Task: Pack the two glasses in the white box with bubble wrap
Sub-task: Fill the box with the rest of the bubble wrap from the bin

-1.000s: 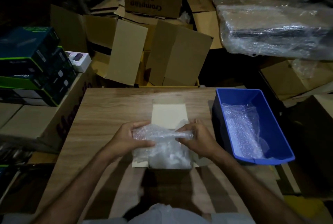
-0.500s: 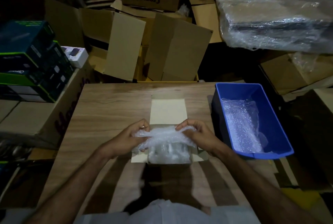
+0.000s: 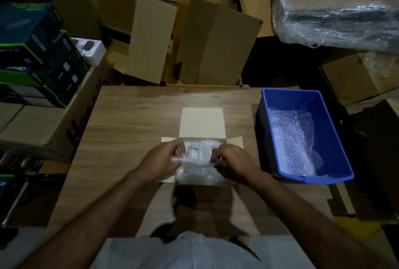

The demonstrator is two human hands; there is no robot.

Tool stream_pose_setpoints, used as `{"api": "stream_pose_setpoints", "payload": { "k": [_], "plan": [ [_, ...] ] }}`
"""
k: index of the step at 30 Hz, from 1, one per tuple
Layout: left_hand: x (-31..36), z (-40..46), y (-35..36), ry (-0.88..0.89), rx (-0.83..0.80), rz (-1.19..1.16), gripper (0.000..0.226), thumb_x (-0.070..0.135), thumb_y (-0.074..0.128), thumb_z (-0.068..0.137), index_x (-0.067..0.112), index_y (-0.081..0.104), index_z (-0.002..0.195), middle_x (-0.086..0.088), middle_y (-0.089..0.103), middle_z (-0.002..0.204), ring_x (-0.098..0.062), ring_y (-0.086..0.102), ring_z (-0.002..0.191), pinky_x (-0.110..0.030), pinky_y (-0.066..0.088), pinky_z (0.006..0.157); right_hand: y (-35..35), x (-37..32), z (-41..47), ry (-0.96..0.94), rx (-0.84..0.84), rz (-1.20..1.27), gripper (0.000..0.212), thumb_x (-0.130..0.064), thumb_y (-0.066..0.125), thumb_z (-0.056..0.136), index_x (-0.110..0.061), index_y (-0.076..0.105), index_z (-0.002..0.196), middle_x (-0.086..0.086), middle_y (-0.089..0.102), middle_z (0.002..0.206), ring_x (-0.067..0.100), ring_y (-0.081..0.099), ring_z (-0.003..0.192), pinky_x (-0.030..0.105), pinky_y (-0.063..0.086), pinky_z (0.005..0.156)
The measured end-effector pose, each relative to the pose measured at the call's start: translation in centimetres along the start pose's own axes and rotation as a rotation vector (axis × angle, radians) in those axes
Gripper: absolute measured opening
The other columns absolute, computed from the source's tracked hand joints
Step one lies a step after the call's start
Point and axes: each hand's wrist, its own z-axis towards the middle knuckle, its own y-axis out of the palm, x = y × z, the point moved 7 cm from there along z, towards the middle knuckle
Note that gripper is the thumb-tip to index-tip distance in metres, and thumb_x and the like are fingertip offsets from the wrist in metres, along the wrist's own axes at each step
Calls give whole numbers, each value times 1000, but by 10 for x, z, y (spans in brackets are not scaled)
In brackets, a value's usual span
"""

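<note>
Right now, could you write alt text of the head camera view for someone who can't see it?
Two hands, left hand and right hand, grip bubble wrap over an open white box on a wooden table. A blue bin holding more wrap stands to the right; cardboard boxes crowd behind.

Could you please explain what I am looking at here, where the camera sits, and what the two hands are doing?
There is no machine here: these are a person's two bare hands, filmed by a camera worn on the head, looking forward and down. That is why both forearms reach in from the bottom edge. On the wooden table stands an open white box with its flaps spread. The left hand and the right hand each pinch an end of a sheet of bubble wrap over the box. Through it, a clear glass shows inside; a second one cannot be made out. To the right sits a blue bin holding more wrap. Cardboard cartons surround the table.
</note>
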Motion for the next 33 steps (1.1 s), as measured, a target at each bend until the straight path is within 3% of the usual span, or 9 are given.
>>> {"api": "stream_pose_setpoints", "payload": {
  "k": [3,8,12,15,19,23,26,29,33],
  "plan": [
    [11,-2,25,52,-65,330,17,10,66,78,25,59,77,9,59,89,-14,56,83,-34,53,71,25,0,-1,24,-141,-35,21,-9,69,84,-29,71,91,-6,63,108,17,64,96,30,50,70],
    [14,-3,63,32,-255,568,11,10,66,88,18,73,91,-1,63,101,-21,66,91,-35,57,78,47,-2,-6,-10,-274,-22,21,-10,72,86,-21,76,104,-4,61,115,16,64,102,31,56,85],
    [8,-5,77,12,-413,603,20,3,57,87,12,75,89,-7,71,90,-25,70,80,-34,58,69,50,-6,-7,-79,-389,18,18,-11,60,94,-3,72,82,-2,60,84,17,55,88,24,43,81],
    [4,3,77,-51,-459,561,20,4,58,83,15,74,91,-6,72,94,-23,69,81,-36,58,73,63,6,0,-38,-493,-39,17,-6,61,96,0,75,103,11,75,102,24,68,95,23,48,89],
    [9,14,73,-107,-471,550,17,1,59,80,8,70,90,-13,68,97,-29,65,83,-30,43,64,56,12,12,92,-364,-98,15,-14,78,85,-11,77,99,5,75,100,21,73,91,30,57,78],
    [11,14,74,-6,-334,560,7,7,58,88,10,62,94,-14,65,93,-33,65,86,-38,47,66,55,15,13,136,-283,-163,45,-26,87,72,-16,61,108,3,68,105,23,69,94,29,45,69],
    [-1,15,76,7,-224,481,48,15,74,79,17,54,122,-8,64,108,-30,65,96,-43,53,78,55,16,15,113,-271,-216,83,-33,89,69,-14,43,136,9,64,117,28,67,101,33,47,73],
    [-5,21,77,3,-194,590,89,23,86,61,15,44,139,-8,56,123,-30,59,105,-42,52,84,57,12,15,68,-272,-270,88,-35,85,74,-12,35,143,11,63,122,31,66,103,34,46,70],
    [-6,32,79,-9,-173,702,95,35,90,53,17,44,134,-8,49,127,-28,50,111,-39,44,88,62,11,17,70,-279,-260,87,-35,84,77,-11,33,143,12,63,121,31,67,99,34,42,66]
  ]
}}
